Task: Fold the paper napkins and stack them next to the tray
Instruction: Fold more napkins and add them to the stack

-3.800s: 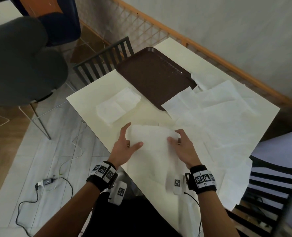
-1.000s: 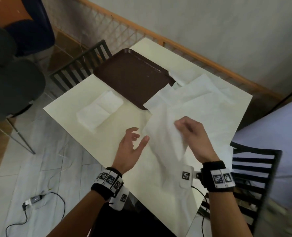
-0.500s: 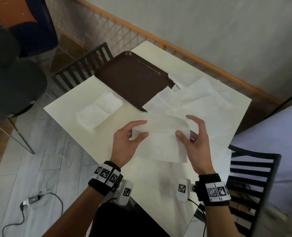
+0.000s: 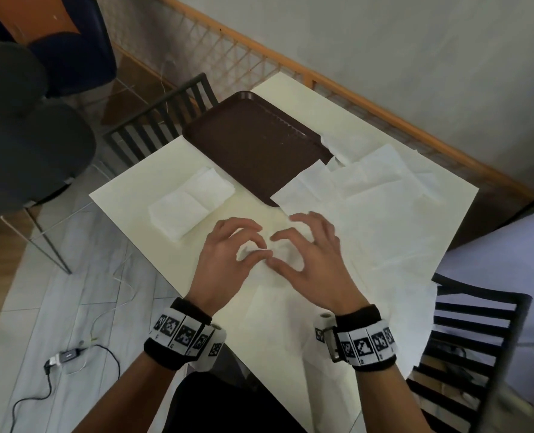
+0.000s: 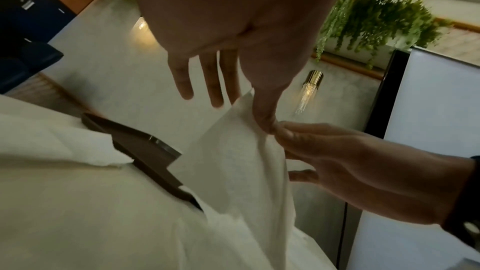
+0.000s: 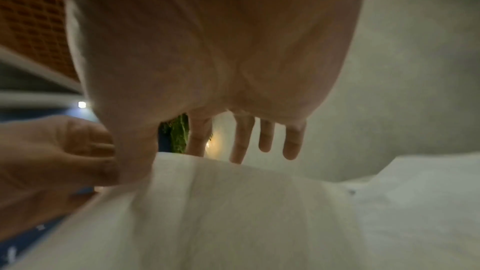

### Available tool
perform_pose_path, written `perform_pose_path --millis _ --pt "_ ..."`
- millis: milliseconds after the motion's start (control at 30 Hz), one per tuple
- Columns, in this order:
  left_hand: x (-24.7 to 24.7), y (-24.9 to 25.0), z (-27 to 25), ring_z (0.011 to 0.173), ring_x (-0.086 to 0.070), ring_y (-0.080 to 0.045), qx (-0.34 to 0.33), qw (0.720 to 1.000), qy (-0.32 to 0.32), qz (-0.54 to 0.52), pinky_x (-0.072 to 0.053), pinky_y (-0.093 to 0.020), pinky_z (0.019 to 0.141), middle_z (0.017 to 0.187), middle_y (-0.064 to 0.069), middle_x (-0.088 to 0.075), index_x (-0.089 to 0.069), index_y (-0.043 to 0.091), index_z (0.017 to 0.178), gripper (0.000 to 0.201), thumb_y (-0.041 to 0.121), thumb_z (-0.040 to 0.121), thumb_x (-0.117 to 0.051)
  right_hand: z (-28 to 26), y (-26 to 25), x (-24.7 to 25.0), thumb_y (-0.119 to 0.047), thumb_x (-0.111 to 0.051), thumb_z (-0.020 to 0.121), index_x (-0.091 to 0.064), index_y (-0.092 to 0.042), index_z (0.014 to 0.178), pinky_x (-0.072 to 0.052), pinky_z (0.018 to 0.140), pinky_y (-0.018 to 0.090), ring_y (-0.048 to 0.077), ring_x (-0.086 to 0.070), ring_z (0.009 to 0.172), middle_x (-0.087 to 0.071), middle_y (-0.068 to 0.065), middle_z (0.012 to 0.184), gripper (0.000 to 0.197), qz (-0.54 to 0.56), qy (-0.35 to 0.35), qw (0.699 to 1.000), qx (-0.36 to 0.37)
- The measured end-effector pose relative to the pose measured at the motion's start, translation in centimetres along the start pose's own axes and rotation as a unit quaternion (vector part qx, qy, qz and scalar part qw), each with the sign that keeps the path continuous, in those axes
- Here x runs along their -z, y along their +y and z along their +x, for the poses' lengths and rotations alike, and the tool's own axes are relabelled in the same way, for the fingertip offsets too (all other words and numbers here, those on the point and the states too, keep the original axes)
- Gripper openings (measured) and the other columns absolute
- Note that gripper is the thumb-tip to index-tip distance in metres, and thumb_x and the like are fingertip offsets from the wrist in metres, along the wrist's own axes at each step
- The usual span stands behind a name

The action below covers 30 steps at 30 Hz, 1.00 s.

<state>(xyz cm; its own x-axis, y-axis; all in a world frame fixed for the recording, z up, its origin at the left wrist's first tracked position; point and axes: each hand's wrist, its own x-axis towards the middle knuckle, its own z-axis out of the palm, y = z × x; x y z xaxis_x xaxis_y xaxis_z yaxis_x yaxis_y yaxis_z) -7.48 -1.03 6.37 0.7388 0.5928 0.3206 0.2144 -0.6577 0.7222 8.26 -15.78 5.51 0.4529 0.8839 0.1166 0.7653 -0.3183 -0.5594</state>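
From the left wrist, both hands' grip pinches the napkin [image 5: 233, 161], tray [image 5: 145, 151] behind.

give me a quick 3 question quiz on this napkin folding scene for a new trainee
1. True or false: the folded napkins lie inside the tray.
2. What do the left hand and right hand hold between them?
3. The unfolded napkins overlap the tray at: A its near right corner, B its far left corner.

Key: 1 false, on the table beside it; 2 one napkin; 3 A.
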Motion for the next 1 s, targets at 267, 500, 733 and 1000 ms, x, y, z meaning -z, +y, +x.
perform_pose_path --millis 267,500,733,1000 --pt "6.2 -0.9 3.1 0.083 -0.073 -0.011 0.136 0.981 0.072 -0.115 -0.055 -0.018 0.076 0.086 0.010 -0.074 -0.068 0.017 0.087 0.019 0.020 0.090 -0.085 5.4 -0.5 0.3 -0.039 -0.068 0.109 -0.069 -0.023 0.096 -0.049 0.076 0.026 0.006 -0.062 0.079 -0.069 -0.012 0.085 0.021 0.140 -0.022 0.990 -0.027" --pt "8.9 -7.3 4.7 0.081 -0.074 -0.007 0.203 0.960 0.174 -0.079 -0.057 -0.018 0.074 0.088 0.011 -0.077 -0.061 0.021 0.109 0.022 0.022 0.097 -0.080 13.7 -2.5 -3.0 -0.028 -0.076 0.105 -0.072 -0.020 0.100 -0.059 0.078 0.033 0.014 -0.073 0.086 -0.078 -0.010 0.093 0.009 0.331 0.070 0.931 -0.136" --pt "8.0 -17.2 5.8 0.072 -0.068 -0.014 0.272 0.946 0.170 0.037 -0.042 -0.020 0.070 0.077 0.007 -0.070 -0.067 0.015 0.112 0.011 0.008 0.103 -0.064 24.7 -3.4 -11.6 -0.007 -0.074 0.099 -0.066 -0.023 0.118 -0.047 0.081 0.015 0.010 -0.071 0.096 -0.076 -0.003 0.109 0.026 0.208 0.021 0.967 -0.144" --pt "6.4 -19.6 6.3 0.116 -0.058 -0.041 0.267 0.936 0.009 0.230 -0.054 -0.053 0.092 0.126 -0.014 -0.065 -0.075 0.014 0.107 0.015 0.006 0.094 -0.072 25.6 -3.4 -13.1 -0.011 -0.067 0.103 -0.070 -0.018 0.111 -0.055 0.094 0.041 0.029 -0.064 0.105 -0.068 0.009 0.113 0.011 0.042 -0.061 0.988 -0.136"
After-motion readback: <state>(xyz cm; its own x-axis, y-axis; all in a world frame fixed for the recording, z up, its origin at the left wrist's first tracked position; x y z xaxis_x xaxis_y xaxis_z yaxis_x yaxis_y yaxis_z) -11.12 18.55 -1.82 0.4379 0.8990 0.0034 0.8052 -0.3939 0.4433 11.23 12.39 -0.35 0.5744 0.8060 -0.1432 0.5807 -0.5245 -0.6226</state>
